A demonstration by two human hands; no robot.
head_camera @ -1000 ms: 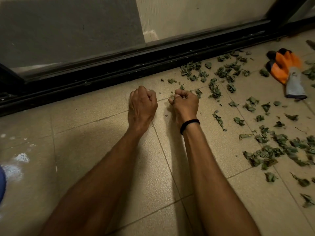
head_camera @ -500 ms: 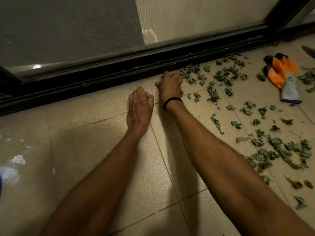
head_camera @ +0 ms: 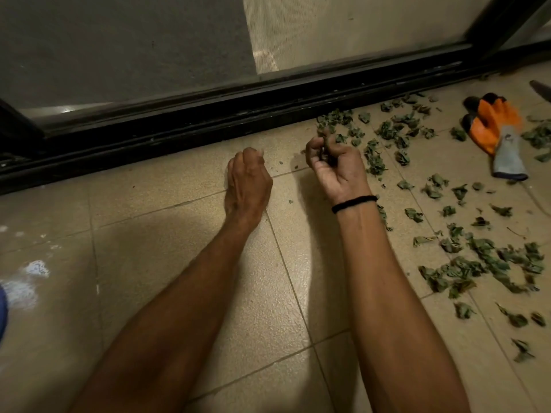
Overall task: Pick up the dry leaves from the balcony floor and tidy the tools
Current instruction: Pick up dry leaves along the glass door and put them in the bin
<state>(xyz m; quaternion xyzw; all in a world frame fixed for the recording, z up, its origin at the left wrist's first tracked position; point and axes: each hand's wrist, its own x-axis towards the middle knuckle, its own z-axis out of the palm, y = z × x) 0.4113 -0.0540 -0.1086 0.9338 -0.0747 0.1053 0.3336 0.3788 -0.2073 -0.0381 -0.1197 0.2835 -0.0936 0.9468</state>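
Beside the door track [head_camera: 208,126], the right hand [head_camera: 338,171] clamps its grip on dry leaves [head_camera: 326,150], while the left hand [head_camera: 247,183] rests fisted, possibly empty.

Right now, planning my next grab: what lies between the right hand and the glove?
Scattered leaves fill the stretch between the right hand, itself gripping some, and the glove, as the head view shows.

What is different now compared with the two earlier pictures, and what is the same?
The right hand, which had reached forward toward the door track, has drawn back and turned palm up, gripping a clump of dry leaves. The left hand stays a fist on the floor. The orange glove and the scattered leaves lie as before.
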